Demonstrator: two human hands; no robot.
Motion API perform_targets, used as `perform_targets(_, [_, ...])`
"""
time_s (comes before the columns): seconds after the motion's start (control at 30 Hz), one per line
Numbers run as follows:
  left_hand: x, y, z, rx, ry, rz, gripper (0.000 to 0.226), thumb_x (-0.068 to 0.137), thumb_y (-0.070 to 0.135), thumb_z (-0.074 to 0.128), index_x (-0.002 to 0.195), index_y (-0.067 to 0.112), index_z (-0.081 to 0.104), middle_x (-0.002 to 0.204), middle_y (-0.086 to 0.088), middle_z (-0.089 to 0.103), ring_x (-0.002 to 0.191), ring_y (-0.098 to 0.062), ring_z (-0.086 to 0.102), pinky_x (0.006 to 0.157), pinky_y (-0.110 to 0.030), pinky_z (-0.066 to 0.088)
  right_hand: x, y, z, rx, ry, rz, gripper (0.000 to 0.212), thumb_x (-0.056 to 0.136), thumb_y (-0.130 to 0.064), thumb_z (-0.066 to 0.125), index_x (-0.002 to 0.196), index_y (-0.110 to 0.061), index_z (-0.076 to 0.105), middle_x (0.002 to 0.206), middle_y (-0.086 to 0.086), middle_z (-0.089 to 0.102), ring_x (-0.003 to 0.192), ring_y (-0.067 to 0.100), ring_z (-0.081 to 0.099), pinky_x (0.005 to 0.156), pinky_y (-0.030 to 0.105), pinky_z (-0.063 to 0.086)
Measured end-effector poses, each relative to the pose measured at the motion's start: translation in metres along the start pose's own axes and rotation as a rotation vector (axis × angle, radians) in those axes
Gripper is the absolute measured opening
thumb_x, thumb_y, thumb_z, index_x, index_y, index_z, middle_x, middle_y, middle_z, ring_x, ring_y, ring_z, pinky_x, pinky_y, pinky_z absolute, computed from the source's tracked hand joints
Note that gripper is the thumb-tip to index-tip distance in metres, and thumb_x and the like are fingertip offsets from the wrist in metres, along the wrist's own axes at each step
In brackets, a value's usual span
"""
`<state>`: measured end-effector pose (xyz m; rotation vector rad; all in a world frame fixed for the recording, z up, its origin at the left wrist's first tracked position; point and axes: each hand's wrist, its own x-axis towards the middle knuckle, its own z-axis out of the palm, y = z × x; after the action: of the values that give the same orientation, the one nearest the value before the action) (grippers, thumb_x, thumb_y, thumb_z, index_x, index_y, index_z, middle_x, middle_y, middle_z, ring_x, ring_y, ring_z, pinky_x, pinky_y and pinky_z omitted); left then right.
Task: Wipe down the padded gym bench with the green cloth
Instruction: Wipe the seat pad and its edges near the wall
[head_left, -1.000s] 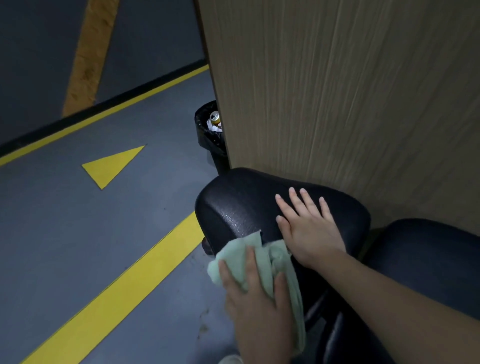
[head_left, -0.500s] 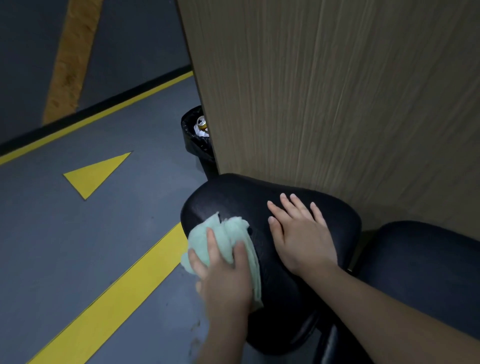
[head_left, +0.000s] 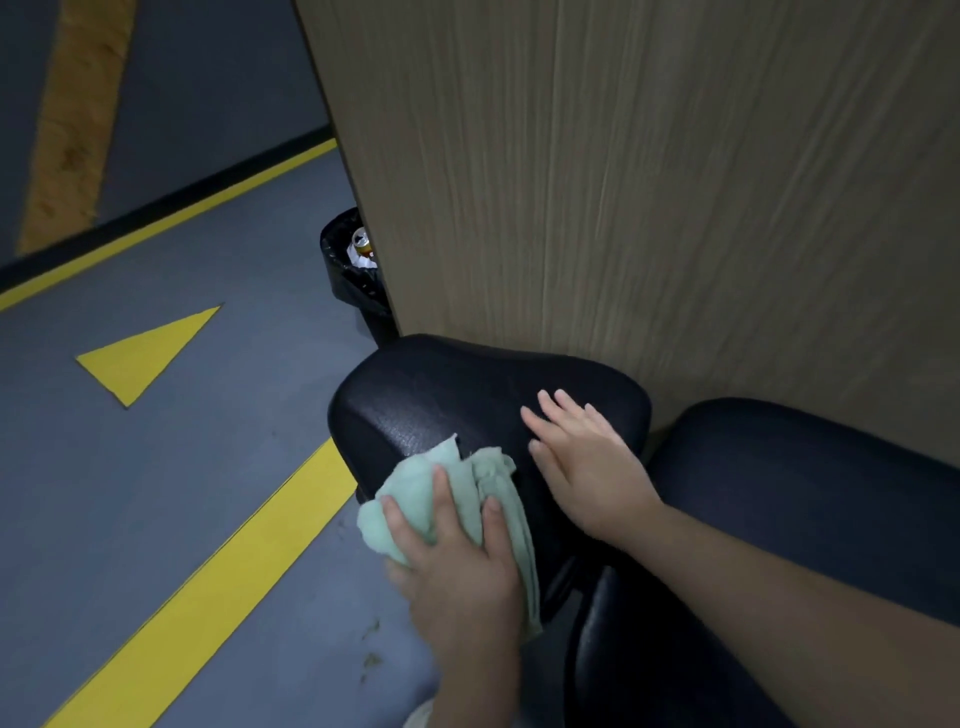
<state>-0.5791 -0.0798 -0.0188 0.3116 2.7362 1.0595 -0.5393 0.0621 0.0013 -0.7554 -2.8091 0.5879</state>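
- Wiping step: left hand (head_left: 457, 566), fingers spread, presses green cloth (head_left: 415, 493) on the bench pad (head_left: 441, 395)'s near-left edge.
- Right hand (head_left: 587, 467) rests flat, steadying.
- Next: sweep farther across.

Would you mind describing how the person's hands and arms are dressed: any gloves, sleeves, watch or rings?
Both are bare. The left hand and the right hand wear no gloves, and no ring shows on the visible fingers. Both forearms are uncovered as far as the frame's edge, with no sleeve, watch or wristband in view.
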Motion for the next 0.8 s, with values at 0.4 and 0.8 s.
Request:
perform_targets(0.4, [-0.061, 0.007, 0.017, -0.274, -0.096, -0.078, 0.087, 0.08, 0.039, 0.072, 0.125, 0.068, 0.003, 0.145, 0.018, -0.038, 0.133, -0.037, 0.01, 0.108, -0.049, 0.028, -0.131, 0.037, -0.017, -0.306, 0.108, 0.426, 0.06, 0.096, -0.051, 0.016, 0.146, -0.026, 0.034, 0.154, 0.0, 0.028, 0.145, 0.018, 0.016, 0.115, 0.043, 0.005])
perform_targets(0.8, [-0.046, -0.024, 0.003, -0.082, -0.097, 0.263, 0.08, 0.055, 0.08, 0.053, 0.129, 0.071, 0.025, 0.146, 0.034, -0.027, 0.134, -0.033, 0.007, 0.107, -0.05, 0.022, -0.122, 0.04, -0.007, -0.378, 0.211, 0.374, 0.055, 0.098, -0.045, 0.021, 0.143, -0.02, 0.042, 0.149, 0.007, 0.039, 0.142, 0.026, 0.028, 0.111, 0.052, 0.013])
